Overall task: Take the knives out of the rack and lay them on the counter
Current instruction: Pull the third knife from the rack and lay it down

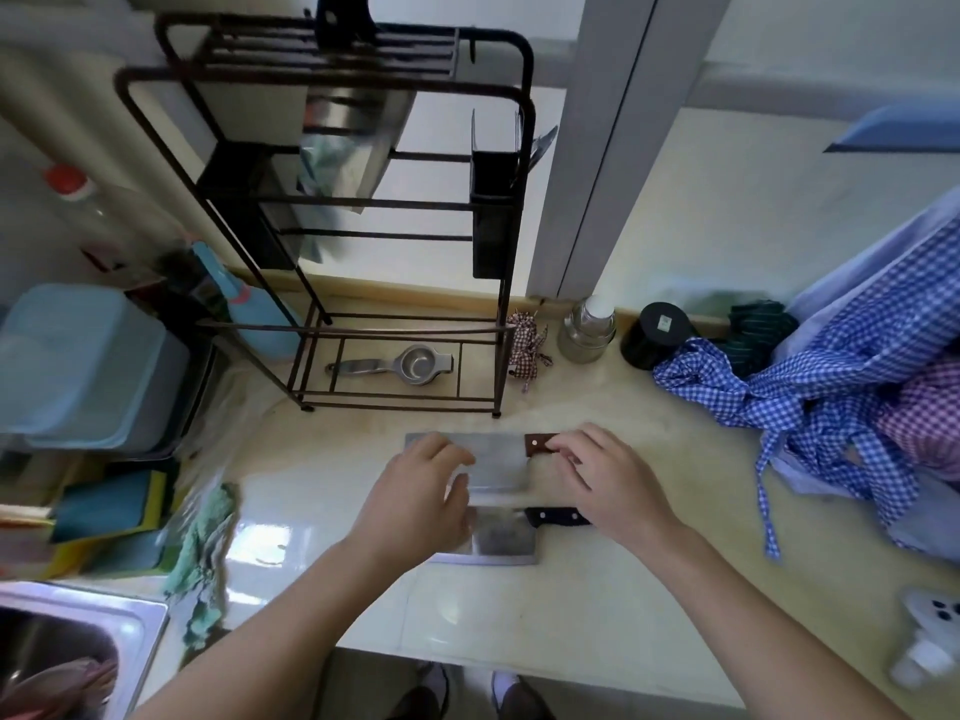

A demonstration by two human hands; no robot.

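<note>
Two cleavers lie flat on the cream counter [597, 605] in front of the black wire rack [332, 210]. The farther cleaver [496, 459] has a brown wooden handle; my right hand [608, 475] pinches that handle with its fingertips. My left hand [421, 491] rests on the blade's left part, fingers curled over it. The nearer cleaver [501, 537] has a black handle and lies partly under both hands. A third cleaver [348, 132] with a black handle still stands in the rack's top slots, blade hanging down.
A metal strainer [400, 363] lies on the rack's bottom shelf. Blue checked cloth [831, 387] is heaped at the right, with a glass jar [589, 330] and a black tin [657, 335] behind. A blue box [78, 366] and a sink [72, 652] are at the left.
</note>
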